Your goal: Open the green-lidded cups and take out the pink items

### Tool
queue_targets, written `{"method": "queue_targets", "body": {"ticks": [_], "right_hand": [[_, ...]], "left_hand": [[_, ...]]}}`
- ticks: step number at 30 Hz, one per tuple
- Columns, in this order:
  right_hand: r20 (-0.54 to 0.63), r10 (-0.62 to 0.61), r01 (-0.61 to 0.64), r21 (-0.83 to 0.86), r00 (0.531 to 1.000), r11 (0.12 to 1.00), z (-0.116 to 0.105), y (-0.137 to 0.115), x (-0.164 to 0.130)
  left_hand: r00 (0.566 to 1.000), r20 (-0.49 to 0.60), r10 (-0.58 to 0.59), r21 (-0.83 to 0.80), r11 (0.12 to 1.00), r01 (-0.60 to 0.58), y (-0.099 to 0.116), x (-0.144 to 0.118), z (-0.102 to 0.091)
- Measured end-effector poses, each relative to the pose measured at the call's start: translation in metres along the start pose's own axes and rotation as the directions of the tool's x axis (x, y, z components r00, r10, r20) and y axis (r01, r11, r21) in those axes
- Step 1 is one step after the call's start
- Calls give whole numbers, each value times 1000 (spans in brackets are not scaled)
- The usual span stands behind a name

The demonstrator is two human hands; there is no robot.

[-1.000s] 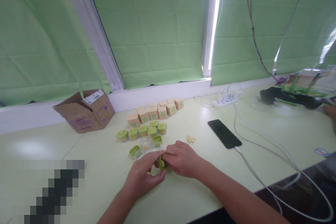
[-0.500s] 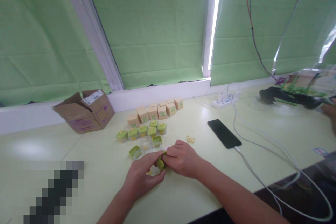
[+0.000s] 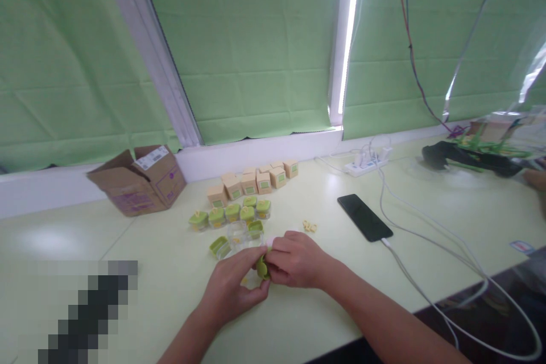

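My left hand (image 3: pixel 232 284) grips a small green lid (image 3: pixel 261 267) between thumb and fingers. My right hand (image 3: pixel 301 261) closes on the lid's other side, with its fingertips partly hidden by the lid. Just beyond the hands lie loose clear containers (image 3: pixel 237 231), a green lid piece (image 3: pixel 255 228) and another green piece (image 3: pixel 219 244). Several small clear boxes with green lids (image 3: pixel 232 213) stand behind these. Some small yellow rings (image 3: pixel 309 226) rest on the table to the right of my hands.
Small tan boxes (image 3: pixel 249 183) with green labels stand in rows at the back. An open cardboard box (image 3: pixel 140 185) is at the left. At the right are a phone (image 3: pixel 364 217) on a white cable, a power strip (image 3: pixel 364 166) and another person's hand (image 3: pixel 535 179).
My right hand has shifted slightly at the green lid, and the lid has turned a little in my fingers. The other person's hand at the right edge has moved slightly.
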State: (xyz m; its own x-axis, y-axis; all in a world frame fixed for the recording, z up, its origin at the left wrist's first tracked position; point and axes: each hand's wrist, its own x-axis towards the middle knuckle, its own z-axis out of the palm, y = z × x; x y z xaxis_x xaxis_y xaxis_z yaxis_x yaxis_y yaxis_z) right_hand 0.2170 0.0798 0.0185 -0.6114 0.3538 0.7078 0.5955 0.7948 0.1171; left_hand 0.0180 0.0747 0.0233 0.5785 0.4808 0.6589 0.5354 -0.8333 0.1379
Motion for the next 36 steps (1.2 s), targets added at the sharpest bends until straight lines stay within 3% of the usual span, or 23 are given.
{"method": "queue_targets", "body": {"ticks": [11, 18, 24, 28, 32, 36], "right_hand": [[-43, 156, -142, 226, 987, 964, -4, -2, -4], [-91, 363, -314, 339, 927, 887, -13, 6, -5], [-77, 630, -589, 283, 773, 757, -19, 30, -11], [50, 741, -741, 89, 670, 665, -21, 45, -20], [187, 802, -785, -173, 567, 595, -22, 50, -26], [292, 831, -767, -329, 473, 551, -21, 51, -28]], "left_hand": [[999, -54, 7, 21, 1000, -6, -1, -3, 0], [998, -26, -58, 45, 997, 59, -5, -4, -5], [998, -61, -6, 72, 997, 10, -3, -9, -11], [993, 52, 105, -20, 994, -105, 1, -6, -14], [967, 198, 163, -132, 981, -139, 5, 1, -15], [947, 279, 160, -129, 983, -128, 7, 5, -16]]}}
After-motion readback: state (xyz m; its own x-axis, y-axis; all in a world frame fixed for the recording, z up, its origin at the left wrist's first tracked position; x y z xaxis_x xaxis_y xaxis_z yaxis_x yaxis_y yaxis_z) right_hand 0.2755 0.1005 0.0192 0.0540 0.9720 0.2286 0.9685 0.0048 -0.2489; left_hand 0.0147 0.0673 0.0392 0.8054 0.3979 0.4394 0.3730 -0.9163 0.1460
